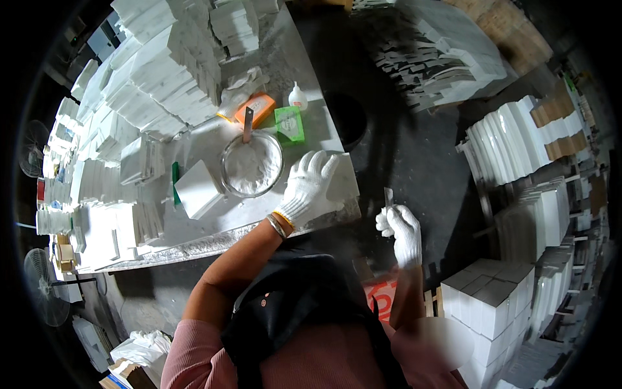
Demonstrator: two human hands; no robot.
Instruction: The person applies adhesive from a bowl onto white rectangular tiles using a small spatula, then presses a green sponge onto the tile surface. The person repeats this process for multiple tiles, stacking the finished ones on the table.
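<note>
Left hand, white-gloved, lies flat on the dusty tabletop, fingers spread wide and holding nothing, just beside the round bowl of white powder with a tool handle standing in it. Right hand hangs off the tabletop's edge, fingers pinched round a thin scraper blade, upright.

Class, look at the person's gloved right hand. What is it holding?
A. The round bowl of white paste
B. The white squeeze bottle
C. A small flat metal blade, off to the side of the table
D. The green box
C: the right hand grips a small flat metal blade beyond the table edge, while the left hand rests flat on the tabletop.
</note>
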